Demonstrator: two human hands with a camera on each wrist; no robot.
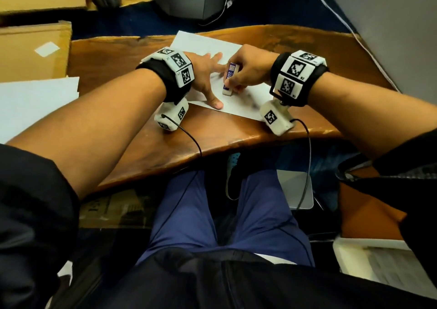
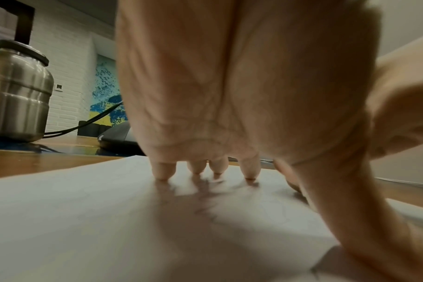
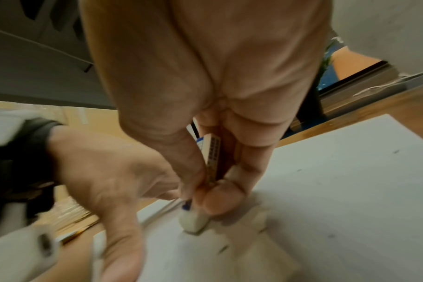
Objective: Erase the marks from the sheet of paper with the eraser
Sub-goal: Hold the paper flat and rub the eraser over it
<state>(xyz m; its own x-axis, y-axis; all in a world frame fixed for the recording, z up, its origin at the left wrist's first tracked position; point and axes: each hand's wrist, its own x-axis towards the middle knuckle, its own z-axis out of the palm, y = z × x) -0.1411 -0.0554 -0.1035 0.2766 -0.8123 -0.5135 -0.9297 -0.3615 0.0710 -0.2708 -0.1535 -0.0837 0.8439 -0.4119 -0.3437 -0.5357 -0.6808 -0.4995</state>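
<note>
Left hand (image 1: 208,82) lies flat, fingers spread, pinning the paper (image 1: 203,44) on the desk (image 1: 118,56). Right hand (image 1: 246,70) pinches the eraser (image 1: 229,82), tip on the sheet: rubbing under way. Next, short strokes over faint marks (image 2: 205,208).

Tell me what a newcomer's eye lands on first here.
The right hand pinching the eraser, white tip pressed on the paper mid-table. Beside it the left hand lies spread flat on the sheet. Both wrists wear bulky white marker cuffs.
</note>
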